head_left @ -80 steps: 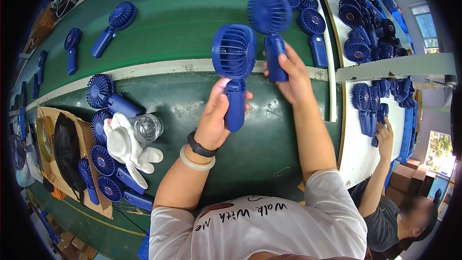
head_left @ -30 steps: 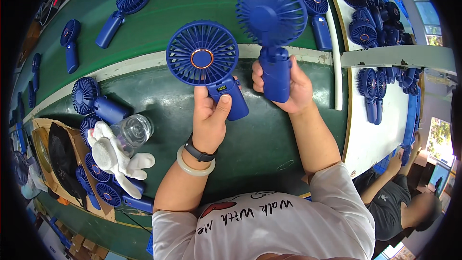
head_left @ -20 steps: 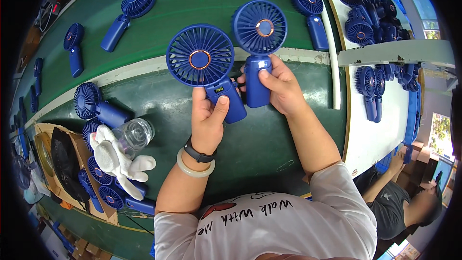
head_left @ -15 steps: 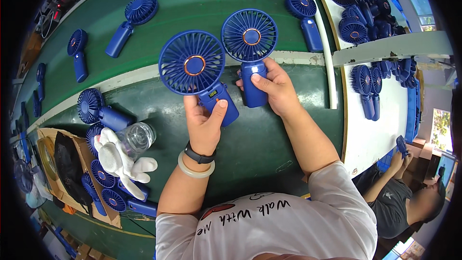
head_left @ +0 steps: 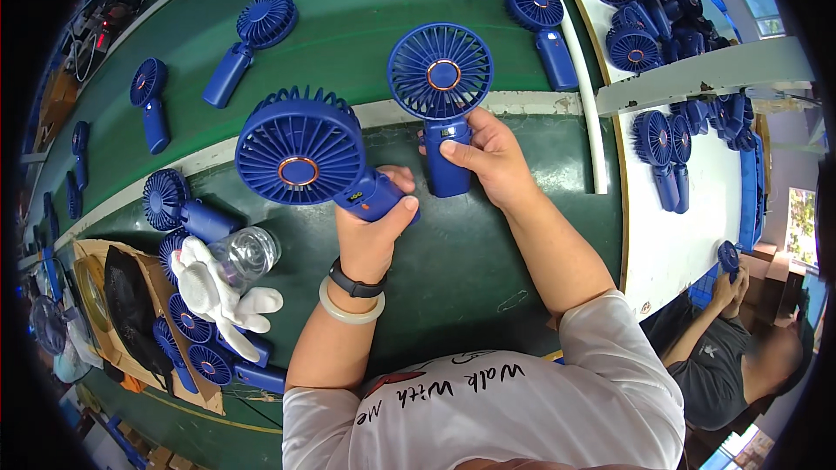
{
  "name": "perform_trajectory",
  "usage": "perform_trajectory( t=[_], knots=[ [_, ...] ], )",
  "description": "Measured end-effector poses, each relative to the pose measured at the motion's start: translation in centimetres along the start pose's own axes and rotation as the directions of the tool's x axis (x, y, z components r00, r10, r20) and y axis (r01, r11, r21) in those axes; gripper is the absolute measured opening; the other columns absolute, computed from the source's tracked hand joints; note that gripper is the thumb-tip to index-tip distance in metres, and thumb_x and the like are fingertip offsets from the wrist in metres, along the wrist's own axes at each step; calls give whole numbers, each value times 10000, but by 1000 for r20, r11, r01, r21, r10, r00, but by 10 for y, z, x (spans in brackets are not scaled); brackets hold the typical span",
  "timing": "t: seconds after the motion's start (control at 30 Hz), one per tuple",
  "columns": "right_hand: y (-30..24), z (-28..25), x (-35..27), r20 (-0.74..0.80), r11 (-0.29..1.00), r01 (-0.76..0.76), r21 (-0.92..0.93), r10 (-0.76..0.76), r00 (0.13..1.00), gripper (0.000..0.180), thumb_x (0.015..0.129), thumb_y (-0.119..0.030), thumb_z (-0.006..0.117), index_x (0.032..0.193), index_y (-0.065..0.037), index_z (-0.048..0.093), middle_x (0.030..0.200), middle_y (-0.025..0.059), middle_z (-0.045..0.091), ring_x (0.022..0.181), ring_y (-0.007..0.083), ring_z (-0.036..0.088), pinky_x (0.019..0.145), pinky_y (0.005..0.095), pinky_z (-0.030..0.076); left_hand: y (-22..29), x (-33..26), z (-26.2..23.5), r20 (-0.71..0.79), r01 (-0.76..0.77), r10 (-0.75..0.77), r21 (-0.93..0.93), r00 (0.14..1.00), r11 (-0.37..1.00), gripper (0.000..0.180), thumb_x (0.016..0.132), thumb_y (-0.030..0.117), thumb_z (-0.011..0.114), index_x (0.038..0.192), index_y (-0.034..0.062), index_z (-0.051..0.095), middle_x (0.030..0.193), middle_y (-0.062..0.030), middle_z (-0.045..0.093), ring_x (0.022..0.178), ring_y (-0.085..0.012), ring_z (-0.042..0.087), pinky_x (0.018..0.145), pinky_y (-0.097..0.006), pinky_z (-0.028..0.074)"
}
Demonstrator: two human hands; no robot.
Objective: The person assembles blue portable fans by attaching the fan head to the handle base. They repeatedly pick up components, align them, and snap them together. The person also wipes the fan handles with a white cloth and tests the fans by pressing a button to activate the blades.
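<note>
My left hand (head_left: 373,235) grips the handle of a blue handheld fan (head_left: 300,157), its round grille tilted to the left with a copper ring at its centre. My right hand (head_left: 488,157) holds a second blue handheld fan (head_left: 440,70) upright by its handle, thumb on the front of the handle. Both fans face me above the dark green worktop (head_left: 470,270). A black watch and a pale bangle sit on my left wrist.
Several more blue fans lie on the green conveyor belt (head_left: 348,17) and on the white table (head_left: 688,244) at right. At left are a clear jar (head_left: 244,254), a white glove (head_left: 213,296) and a cardboard box (head_left: 104,322) holding fans. Another person (head_left: 740,357) sits lower right.
Both fans have come down and closer together. The left one has tilted further left; the right one has lowered from a raised position until its handle rests near the worktop.
</note>
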State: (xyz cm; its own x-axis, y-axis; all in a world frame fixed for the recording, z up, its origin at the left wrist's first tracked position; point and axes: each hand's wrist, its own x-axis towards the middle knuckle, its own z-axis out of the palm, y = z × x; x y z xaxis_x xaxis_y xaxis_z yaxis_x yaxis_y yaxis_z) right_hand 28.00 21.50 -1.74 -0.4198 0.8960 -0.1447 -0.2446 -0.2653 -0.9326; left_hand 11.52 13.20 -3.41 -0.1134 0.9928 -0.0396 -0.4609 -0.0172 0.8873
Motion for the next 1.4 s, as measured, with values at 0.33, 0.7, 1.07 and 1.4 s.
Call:
perform_trajectory(
  t=[0.33, 0.7, 1.07, 1.4],
  knots=[
    [1, 5, 0, 1, 993, 46, 106, -47, 999, 447, 825, -48, 626, 1233, 2, 449, 1126, 116, 589, 1030, 180, 577, 914, 319, 448, 12, 4, 12, 203, 71, -31, -196, 979, 978, 877, 678, 114, 720, 1405, 2, 243, 1495, -183, 148, 1390, -322, 151, 1104, -490, 167],
    [9, 4, -3, -104, 967, 177, 185, -160, 982, 401, 852, -122, 630, 1179, 3, 434, 1072, 75, 565, 967, 125, 546, 862, 290, 457, 12, -3, 10, 254, 273, -320, 204, 913, 940, 428, 642, -12, 709, 1047, -7, 569, 963, -69, 640, 835, -159, 625, 768, -289, 497],
    [8, 22, -13, 300, 592, 568, -571, -494, 816, 652, 861, -448, 543, 1258, 40, 371, 1171, 227, 466, 1117, 394, 425, 962, 447, 344, 16, -5, 10, 264, 323, -245, -313, 933, 893, 745, 660, 41, 682, 1318, 35, 333, 1209, -99, 467, 1143, -253, 484, 994, -413, 398],
    [5, 20, -13, 238, 644, 626, -440, -589, 773, 574, 704, -481, 716, 999, -24, 535, 992, 125, 510, 928, 311, 509, 843, 384, 415, 10, 1, -1, 441, 283, -94, -384, 892, 879, 856, 627, 126, 704, 1366, 102, 271, 1167, -146, 490, 1092, -266, 513, 932, -393, 431]
  ],
)
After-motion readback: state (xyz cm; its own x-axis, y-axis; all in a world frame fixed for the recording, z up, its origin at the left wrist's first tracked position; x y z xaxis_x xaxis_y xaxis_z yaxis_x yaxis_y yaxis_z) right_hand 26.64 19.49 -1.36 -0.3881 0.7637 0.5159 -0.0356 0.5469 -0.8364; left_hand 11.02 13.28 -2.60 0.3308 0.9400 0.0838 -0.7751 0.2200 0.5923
